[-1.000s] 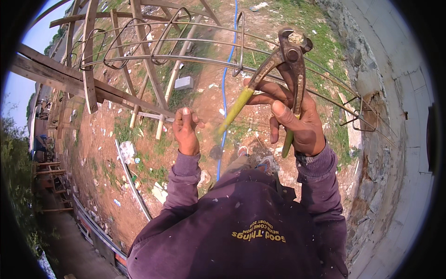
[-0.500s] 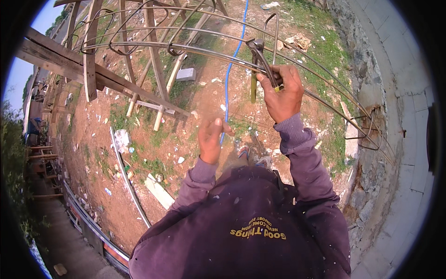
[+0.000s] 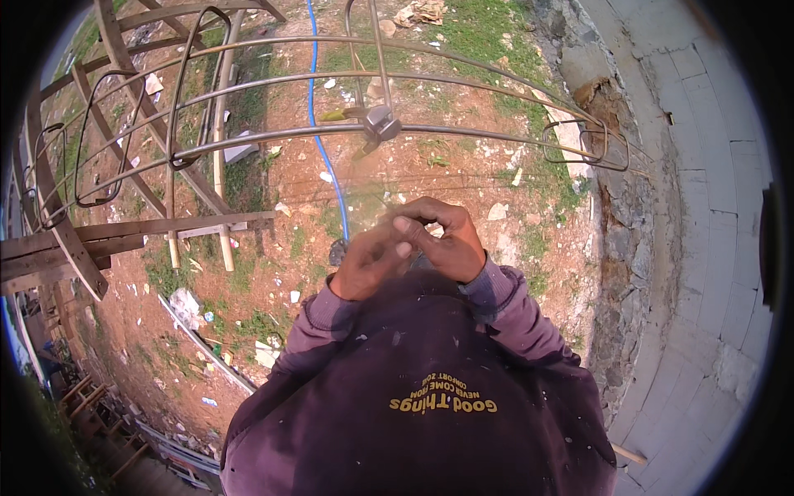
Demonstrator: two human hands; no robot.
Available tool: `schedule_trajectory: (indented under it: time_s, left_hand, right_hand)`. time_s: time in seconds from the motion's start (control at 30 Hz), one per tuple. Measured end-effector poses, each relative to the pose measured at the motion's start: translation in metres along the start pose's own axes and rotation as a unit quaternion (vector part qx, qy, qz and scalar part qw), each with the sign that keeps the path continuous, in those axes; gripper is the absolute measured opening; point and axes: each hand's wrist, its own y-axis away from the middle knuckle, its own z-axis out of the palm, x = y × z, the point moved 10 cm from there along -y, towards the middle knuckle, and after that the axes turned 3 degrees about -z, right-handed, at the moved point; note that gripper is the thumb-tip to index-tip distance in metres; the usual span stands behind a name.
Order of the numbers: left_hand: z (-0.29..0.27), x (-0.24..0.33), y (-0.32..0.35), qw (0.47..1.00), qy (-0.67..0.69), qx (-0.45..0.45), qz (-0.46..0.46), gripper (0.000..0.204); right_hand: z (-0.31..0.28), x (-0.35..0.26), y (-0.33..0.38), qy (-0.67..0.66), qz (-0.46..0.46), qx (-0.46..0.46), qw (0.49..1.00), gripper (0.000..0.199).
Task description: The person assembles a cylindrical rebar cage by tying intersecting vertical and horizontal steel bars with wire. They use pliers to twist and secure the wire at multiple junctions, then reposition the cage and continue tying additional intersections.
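My left hand (image 3: 370,256) and my right hand (image 3: 447,245) meet close in front of my dark purple sweatshirt. Thumbs and fingers are pinched together at the tips; whatever lies between them is too small or hidden to make out. Beyond them, a pair of pincers (image 3: 382,126) with yellow-green handles rests on the nearest steel reinforcing bar (image 3: 471,130), out of both hands. One handle points left along the bar and the other hangs below it. A bent steel stirrup (image 3: 380,51) stands across the bars just behind the pincers.
More stirrups (image 3: 175,107) hang on the long bars to the left, by a wooden frame (image 3: 124,236). A blue hose (image 3: 315,91) crosses the littered soil. To the right runs a rough stone edge (image 3: 616,248) beside grey paving (image 3: 703,215).
My right hand has let go of the pincers, which now sit on the bar, and has come back toward my body to meet my left hand. The view has shifted too.
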Motion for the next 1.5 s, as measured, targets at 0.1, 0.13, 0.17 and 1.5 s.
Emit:
schedule_trajectory:
  time_s: [0.1,0.13,0.17,1.5]
  left_hand:
    - [0.018,-0.013,-0.012,0.995,-0.059,-0.072,-0.029,0.020]
    - [0.019,-0.007,-0.017,0.990,-0.128,-0.055,0.022,0.022]
    - [0.020,0.003,-0.020,0.976,-0.196,-0.035,0.084,0.024]
    - [0.110,0.098,-0.140,0.552,-0.707,0.437,0.072,0.134]
  right_hand:
    - [-0.007,0.037,0.021,-0.179,0.136,0.023,0.974,0.026]
    - [-0.020,0.036,0.025,-0.162,0.114,0.065,0.978,0.024]
    - [-0.032,0.033,0.028,-0.143,0.089,0.107,0.980,0.022]
    - [-0.403,0.081,0.008,0.300,0.043,0.147,0.941,0.033]
